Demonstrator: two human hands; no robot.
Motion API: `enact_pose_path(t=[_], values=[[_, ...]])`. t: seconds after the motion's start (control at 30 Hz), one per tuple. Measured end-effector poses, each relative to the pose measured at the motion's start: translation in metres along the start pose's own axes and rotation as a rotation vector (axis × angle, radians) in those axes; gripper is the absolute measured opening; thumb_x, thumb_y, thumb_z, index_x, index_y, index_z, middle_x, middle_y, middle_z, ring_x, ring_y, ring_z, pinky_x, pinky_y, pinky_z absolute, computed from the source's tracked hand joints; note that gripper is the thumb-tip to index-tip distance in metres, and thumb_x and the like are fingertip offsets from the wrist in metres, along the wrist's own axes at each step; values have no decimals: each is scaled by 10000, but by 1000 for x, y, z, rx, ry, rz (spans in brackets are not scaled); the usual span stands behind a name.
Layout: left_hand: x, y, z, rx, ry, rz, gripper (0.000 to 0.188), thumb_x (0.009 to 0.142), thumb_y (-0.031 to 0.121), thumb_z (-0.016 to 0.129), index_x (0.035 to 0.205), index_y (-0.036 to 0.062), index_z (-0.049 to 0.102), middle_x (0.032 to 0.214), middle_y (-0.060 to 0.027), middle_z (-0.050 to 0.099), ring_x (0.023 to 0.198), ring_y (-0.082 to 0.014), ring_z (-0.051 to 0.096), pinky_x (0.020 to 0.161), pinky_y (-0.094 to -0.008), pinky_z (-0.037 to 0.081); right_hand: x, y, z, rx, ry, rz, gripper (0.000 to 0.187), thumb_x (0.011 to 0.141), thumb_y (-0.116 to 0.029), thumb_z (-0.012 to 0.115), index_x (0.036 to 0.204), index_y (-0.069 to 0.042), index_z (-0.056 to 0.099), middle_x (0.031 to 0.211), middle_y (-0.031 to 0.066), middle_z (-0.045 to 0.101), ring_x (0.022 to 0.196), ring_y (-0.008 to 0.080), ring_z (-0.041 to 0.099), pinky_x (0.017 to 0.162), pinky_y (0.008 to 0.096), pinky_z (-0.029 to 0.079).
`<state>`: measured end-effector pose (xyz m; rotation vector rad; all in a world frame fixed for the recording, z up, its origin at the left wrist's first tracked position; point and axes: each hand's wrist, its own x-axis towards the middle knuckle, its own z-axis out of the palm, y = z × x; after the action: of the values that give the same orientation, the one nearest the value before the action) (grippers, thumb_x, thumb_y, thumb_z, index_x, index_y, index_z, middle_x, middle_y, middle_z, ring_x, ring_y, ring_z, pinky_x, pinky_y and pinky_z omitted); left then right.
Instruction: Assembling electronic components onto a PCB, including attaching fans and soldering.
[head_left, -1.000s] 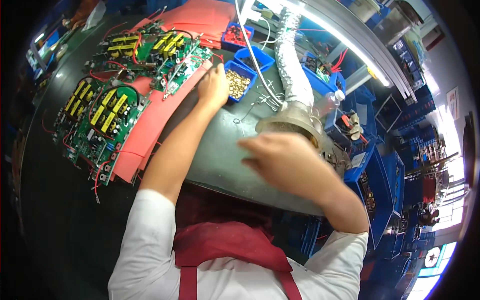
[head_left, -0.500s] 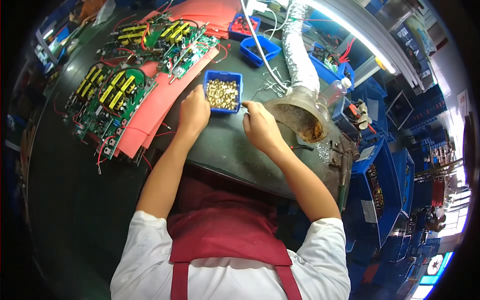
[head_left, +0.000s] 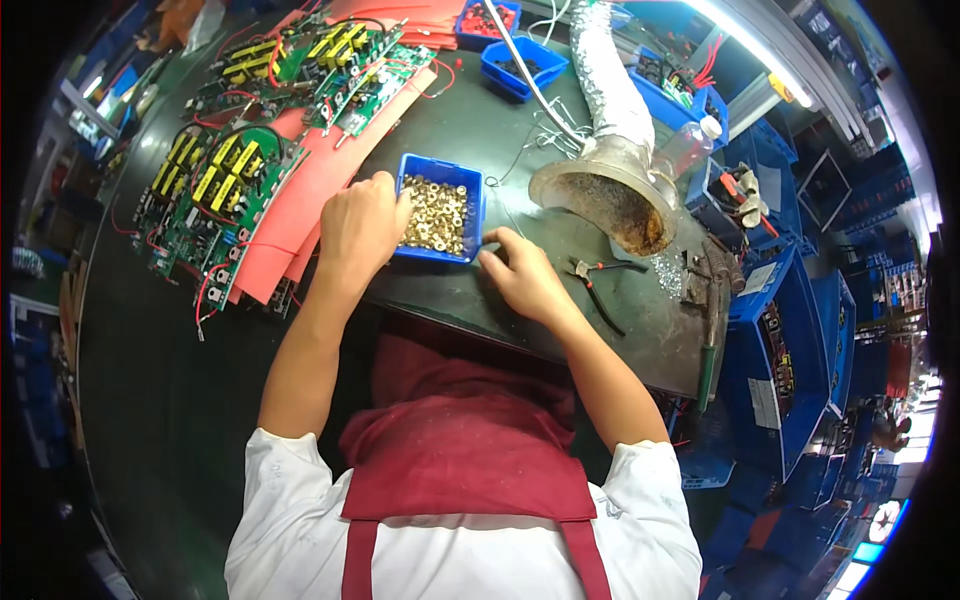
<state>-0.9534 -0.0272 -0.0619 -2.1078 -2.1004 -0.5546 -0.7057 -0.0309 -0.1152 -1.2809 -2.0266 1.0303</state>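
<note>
- blue plastic forms the bin; it sits on the worktop, in front of the person, and contains small brass-coloured metal pieces;
- orientation: the bin is a little longer than it is wide; its long axis appears to run away from the person, roughly square to the near edge of the worktop, with a slight skew;
- governing relation, as judged: the bin lies between the two hands; left hand at its left side, right hand at its near right corner;
- nearer hand: the left; it overlaps part of the bin's left wall in view; the right hand lies just beside the corner, and contact there cannot be confirmed;
- left hand state: fingers curled, knuckles uppermost; the fingertips are hidden, so whether they pinch the rim cannot be told;
- right hand state: index finger and thumb parted, pointing toward the bin; nothing is visible between them;
- right side: pliers lie on the worktop beyond the right hand, handles spread; a metal hood stands behind them;
- left side: red sheets and green circuit boards lie to the left of the bin, apart from it
</note>
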Motion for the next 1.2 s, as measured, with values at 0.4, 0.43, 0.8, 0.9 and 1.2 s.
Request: enact_pose_path(t=[0.4, 0.43, 0.8, 0.9, 1.2], values=[[7, -14, -21, -183, -186, 11, 363, 903, 299, 677, 793, -46, 658, 724, -242, 662, 685, -390, 675, 666, -484, 517, 14, 8, 17, 799, -25, 244, 221, 1087, -223, 558, 1067, -30, 665, 828, 16, 657, 675, 89, 598, 647, 251, 512], [7, -15, -19, -180, -187, 10, 363, 903, 299, 677, 793, -46, 658, 724, -242, 662, 685, -390, 675, 666, -484, 517, 13, 7, 16, 887, 7, 308, 238, 1093, -244, 555, 1050, -37, 664, 811, 6, 649, 661, 85, 588, 636, 246, 502], [5, -3, 17, -733, -548, -17, 307, 973, 241, 660, 812, -20, 653, 651, -37, 574, 639, -91, 547, 577, -326, 436, -16, 24, -24, 1028, -33, 511, 248, 1081, -321, 538, 1139, -90, 607, 808, 27, 637, 642, 118, 611, 582, 262, 495], [0, 10, 3, -667, -512, 50, 309, 967, 247, 659, 792, -6, 635, 636, -81, 611, 584, -168, 608, 565, -375, 476, -14, 27, -19, 996, 10, 552, 269, 1102, -337, 511, 1091, -87, 608, 787, 28, 625, 648, 116, 614, 593, 257, 522], [13, 27, -14, -411, -363, 267, 329, 949, 244, 632, 820, -58, 627, 771, -256, 660, 730, -393, 673, 660, -480, 495, -22, 36, -18, 1176, 21, 356, 253, 1114, -313, 503, 1036, -95, 608, 807, 19, 645, 634, 106, 606, 596, 253, 521]])
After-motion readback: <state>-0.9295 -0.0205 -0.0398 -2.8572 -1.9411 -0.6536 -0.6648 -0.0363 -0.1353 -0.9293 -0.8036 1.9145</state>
